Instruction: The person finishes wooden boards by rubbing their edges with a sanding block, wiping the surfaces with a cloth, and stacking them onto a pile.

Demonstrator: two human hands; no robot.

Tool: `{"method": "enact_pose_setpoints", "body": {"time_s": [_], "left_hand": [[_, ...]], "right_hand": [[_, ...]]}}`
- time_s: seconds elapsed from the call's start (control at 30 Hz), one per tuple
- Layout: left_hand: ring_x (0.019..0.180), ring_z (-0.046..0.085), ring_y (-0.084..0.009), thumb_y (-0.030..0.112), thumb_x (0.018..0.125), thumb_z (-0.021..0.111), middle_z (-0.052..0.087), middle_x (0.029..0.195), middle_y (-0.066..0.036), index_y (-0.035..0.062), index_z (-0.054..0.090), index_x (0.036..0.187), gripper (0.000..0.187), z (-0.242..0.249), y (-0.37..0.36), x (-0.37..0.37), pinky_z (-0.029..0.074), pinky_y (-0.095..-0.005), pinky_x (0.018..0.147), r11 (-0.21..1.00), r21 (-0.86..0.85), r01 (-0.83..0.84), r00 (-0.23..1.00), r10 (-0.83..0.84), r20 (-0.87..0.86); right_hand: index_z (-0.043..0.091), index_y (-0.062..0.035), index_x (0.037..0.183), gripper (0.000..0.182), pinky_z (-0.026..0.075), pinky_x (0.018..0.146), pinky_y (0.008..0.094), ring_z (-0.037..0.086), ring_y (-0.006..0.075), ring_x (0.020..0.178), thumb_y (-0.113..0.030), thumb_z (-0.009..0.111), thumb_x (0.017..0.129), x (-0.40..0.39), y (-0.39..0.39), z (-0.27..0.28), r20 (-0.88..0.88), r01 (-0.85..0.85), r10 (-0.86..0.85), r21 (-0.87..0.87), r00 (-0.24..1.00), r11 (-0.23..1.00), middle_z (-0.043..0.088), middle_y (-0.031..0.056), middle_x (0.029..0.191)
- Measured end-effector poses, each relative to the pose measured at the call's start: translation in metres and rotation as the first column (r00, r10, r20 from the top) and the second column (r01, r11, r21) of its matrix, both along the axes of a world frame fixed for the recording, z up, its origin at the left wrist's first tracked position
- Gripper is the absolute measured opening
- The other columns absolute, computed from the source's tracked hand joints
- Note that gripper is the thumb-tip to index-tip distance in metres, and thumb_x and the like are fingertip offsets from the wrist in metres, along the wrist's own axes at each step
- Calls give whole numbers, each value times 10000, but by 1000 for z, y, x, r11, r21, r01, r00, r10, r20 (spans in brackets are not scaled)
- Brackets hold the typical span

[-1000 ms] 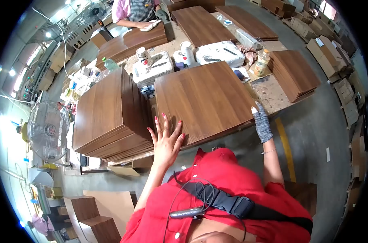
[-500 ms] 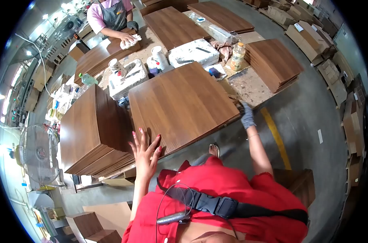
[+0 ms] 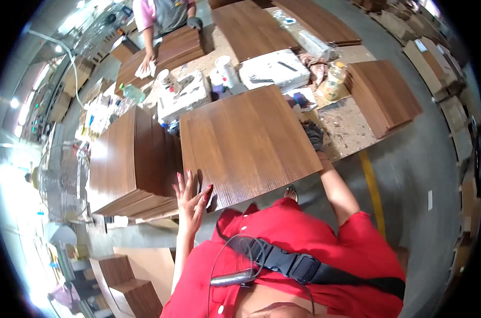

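Note:
A brown wood-grain board [image 3: 251, 148] lies in front of me on the worktable. My left hand [image 3: 190, 199], bare with red nails, rests at its near left corner, fingers spread. My right hand [image 3: 313, 137], in a dark grey glove, is at the board's right edge; its fingers are partly hidden there, so its grip cannot be made out. Left of the board stands a stack of brown panels [image 3: 113, 164]. Behind the board are a white wrapped block [image 3: 275, 69] and a second white block [image 3: 183, 95] with a white cup [image 3: 166, 79] on it.
A co-worker [image 3: 169, 16] across the table wipes a panel stack [image 3: 171, 50] with a white cloth. Another panel stack [image 3: 383, 95] sits at the right, near a bottle with an orange cap [image 3: 334, 82]. A fan [image 3: 63, 180] stands at the left.
My right hand has moved farther back along the board's right edge. The board's near right corner has shifted. The co-worker's wiping hand has moved left, and the camera view has shifted.

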State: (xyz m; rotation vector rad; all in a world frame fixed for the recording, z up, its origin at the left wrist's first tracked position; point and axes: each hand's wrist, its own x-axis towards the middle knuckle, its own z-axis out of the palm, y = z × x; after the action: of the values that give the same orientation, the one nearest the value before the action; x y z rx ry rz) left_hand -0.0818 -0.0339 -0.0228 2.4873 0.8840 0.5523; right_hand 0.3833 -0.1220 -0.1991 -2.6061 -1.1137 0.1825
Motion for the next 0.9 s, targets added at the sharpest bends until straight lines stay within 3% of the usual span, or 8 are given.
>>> {"method": "enact_pose_setpoints", "body": {"time_s": [0.2,0.27,0.37,0.47,0.53,0.57,0.6,0.9], "left_hand": [[1484,355,-341,346,1062,436,570,1447,-176,89,809,811,517,13,-12,-4,125,-510,1232,991,-108,-84,923,118,367],[1060,645,-267,287,1071,440,730,1059,-158,-4,723,721,536,0,-25,-15,468,-407,962,946,-201,-256,811,323,489],[498,590,-181,282,1089,450,616,573,-119,-12,574,619,568,-20,-42,-29,473,-274,581,716,-663,-221,522,661,539],[492,591,-158,351,1080,476,651,600,-120,0,621,666,561,-25,-53,-35,448,-274,512,616,-744,-257,666,671,326],[524,597,-138,433,1078,446,693,652,-120,7,654,698,607,-14,-61,-22,414,-243,556,481,-864,-152,686,681,259],[560,606,-136,444,1077,443,700,668,-112,5,663,732,600,-16,-61,-20,424,-240,597,455,-880,-134,728,648,224],[597,616,-133,455,1076,441,707,683,-105,3,673,766,595,-17,-61,-20,434,-237,637,431,-895,-116,768,610,195],[723,575,-39,305,1059,551,759,852,-50,60,674,973,287,-35,-62,-19,347,-202,639,400,-903,158,811,469,350]], "right_hand": [[585,-197,1296,325,413,843,466,523,260,1053,-303,542,992,19,30,-12,-99,20,-3,171,995,985,557,63,1249],[594,-165,1263,295,432,786,424,538,234,977,-274,558,992,31,31,-9,-231,79,-2,328,973,941,578,57,1182],[608,-116,1214,251,460,700,361,559,197,863,-232,583,993,47,25,32,-619,367,106,585,778,723,610,47,1081],[623,-67,1165,212,489,615,299,580,159,749,-190,608,993,32,15,131,-725,471,324,657,607,589,642,37,980],[632,-35,1132,188,508,558,257,594,134,673,-162,625,993,-3,19,196,-598,174,444,705,667,688,663,31,913],[659,-80,1082,219,510,603,310,606,189,737,-220,670,914,-30,29,217,20,-460,617,685,787,565,658,73,901],[686,-124,1031,252,511,648,363,617,245,801,-278,715,834,-58,41,230,575,-894,686,244,445,375,654,116,889],[664,-90,1225,466,533,775,447,667,311,969,-370,691,853,-235,53,201,259,-940,904,85,341,330,631,205,1199]]}}
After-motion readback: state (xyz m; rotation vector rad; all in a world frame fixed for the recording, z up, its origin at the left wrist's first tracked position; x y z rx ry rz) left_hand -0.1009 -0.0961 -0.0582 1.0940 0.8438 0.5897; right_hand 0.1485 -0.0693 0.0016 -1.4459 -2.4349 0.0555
